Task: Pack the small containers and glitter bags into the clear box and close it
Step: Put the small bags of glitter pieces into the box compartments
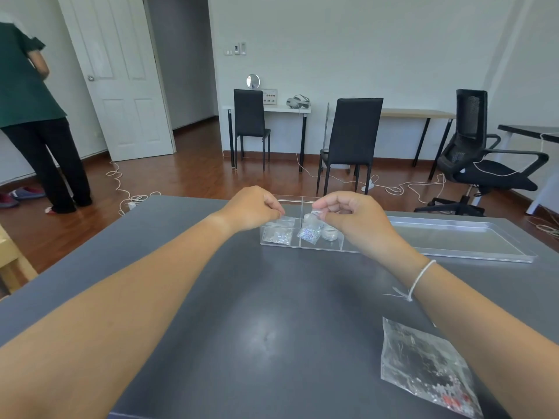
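The grey table [272, 313] fills most of my view, and the clear box [302, 234] sits on it at the far edge; I place everything else by that box. Just right of the box, the clear lid [453, 240] lies flat on the table, so the box stands open. Well to the near right of the box, beside my right forearm, a large clear bag of dark and red glitter [429, 364] lies on the table, not yet packed.

The box is split by clear dividers into compartments. The near-left compartment holds a small bag of silvery glitter [279, 237]. The middle one holds another small glitter bag [308, 232], tilted, and just right of it a small round container [329, 234]. Whether the far compartments hold anything I cannot tell.

My left hand [251, 208] hovers over the box's left half, fingers curled and thumb pinched to fingertips; what it grips is too faint to tell. My right hand [348, 216] hangs above the middle compartment, pinching a small clear piece [316, 211] between thumb and forefinger.
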A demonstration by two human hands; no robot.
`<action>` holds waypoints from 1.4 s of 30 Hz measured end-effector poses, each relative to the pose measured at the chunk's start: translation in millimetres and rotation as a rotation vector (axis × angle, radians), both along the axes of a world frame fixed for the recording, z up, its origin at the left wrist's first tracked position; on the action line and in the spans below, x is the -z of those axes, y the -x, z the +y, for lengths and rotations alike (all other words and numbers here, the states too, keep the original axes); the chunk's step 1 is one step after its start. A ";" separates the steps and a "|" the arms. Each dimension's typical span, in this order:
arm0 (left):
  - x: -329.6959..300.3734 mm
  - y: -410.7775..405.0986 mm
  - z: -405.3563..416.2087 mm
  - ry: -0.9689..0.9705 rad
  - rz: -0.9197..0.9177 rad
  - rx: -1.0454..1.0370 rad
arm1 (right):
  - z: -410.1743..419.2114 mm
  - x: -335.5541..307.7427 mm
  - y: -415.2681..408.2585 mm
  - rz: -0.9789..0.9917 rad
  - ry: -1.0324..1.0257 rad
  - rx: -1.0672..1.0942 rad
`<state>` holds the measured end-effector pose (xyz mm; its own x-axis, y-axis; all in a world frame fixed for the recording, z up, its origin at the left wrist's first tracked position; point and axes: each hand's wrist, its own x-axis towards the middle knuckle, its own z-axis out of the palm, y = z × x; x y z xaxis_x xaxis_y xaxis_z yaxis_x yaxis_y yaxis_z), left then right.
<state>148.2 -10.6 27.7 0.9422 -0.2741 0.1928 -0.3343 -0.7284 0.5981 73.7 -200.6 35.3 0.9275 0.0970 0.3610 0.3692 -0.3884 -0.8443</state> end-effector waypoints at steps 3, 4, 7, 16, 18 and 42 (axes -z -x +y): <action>2.1 1.4 2.9 0.015 -0.066 -0.012 | 2.6 -3.0 -7.4 0.000 0.029 0.018; 2.9 2.3 4.6 0.039 -0.090 -0.018 | 3.8 -4.6 -10.6 -0.003 0.036 0.025; 6.2 6.3 11.7 0.121 -0.143 -0.035 | 8.7 -10.7 -20.0 -0.022 0.060 0.043; 25.8 23.3 29.0 0.236 -0.184 -0.024 | 27.9 -18.2 -46.8 0.008 0.119 0.071; 29.0 25.1 29.7 0.248 -0.186 -0.023 | 30.9 -17.1 -51.0 0.033 0.127 0.064; 37.3 31.9 28.2 0.331 -0.180 -0.062 | 43.6 7.9 -59.8 0.124 0.447 0.085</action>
<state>116.3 17.6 -9.6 0.8980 -0.1127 0.4253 -0.4168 -0.5280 0.7399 133.5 -156.9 27.5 0.9724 0.1392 0.1872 0.2271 -0.7483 -0.6232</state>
